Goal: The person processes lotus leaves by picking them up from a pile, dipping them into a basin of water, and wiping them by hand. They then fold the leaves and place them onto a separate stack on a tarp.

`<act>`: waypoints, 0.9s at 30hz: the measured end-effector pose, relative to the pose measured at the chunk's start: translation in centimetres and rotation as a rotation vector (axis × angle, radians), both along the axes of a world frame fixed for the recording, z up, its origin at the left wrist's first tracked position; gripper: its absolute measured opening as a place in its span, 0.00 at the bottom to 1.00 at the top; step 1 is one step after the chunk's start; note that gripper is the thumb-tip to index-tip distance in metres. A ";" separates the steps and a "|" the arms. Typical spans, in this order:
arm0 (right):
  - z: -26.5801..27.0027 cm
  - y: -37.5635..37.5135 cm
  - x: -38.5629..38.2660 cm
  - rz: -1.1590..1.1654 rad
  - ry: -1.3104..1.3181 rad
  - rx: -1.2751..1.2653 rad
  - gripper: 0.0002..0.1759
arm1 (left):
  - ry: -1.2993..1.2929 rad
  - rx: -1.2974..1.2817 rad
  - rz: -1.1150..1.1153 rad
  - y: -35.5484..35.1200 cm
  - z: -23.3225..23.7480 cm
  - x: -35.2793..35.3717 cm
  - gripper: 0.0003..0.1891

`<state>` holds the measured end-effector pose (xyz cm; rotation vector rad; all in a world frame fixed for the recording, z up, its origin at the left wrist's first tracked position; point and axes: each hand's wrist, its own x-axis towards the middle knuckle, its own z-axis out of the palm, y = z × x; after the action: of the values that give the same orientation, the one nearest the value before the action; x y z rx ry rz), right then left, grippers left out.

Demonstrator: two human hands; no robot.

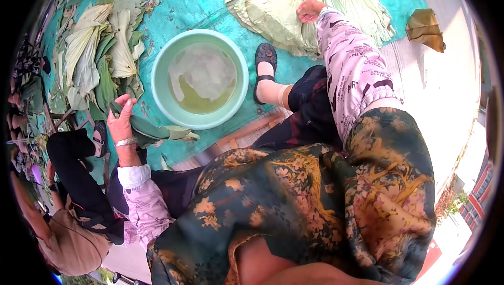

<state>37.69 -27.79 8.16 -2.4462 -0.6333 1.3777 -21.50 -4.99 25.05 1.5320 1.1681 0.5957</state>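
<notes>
My left hand (122, 122) is closed around a folded green leaf (152, 129), whose loose end points right below the basin. A pale green plastic basin (157, 101) with shallow cloudy water stands to the right of that hand. My right hand (311, 10) is stretched forward over a fanned stack of large pale leaves (283, 9). Its fingers are curled together at the stack, and what they pinch, if anything, is too small to make out.
A heap of green and pale leaves (86, 54) lies left of the basin on a teal ground sheet (199, 1). A brown folded piece (425, 29) lies at right. Another person (73, 238) sits at far left. Wooden slats (247, 137) show below the basin.
</notes>
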 end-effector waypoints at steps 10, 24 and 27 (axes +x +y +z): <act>-0.1 1.0 -3.8 0.192 -0.135 -0.153 0.20 | 0.018 -0.001 -0.035 -0.2 0.0 0.5 0.15; 3.5 16.6 -16.0 0.612 -0.293 0.333 0.15 | -0.352 -0.290 0.132 1.3 -0.8 1.0 0.21; 9.1 19.1 -25.6 0.652 0.048 0.556 0.15 | -0.504 -0.478 0.113 1.9 -2.5 1.3 0.22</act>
<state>12.07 -8.71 17.24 -1.8175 -1.6465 1.2113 -20.25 -3.04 22.58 0.8495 0.9203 0.6708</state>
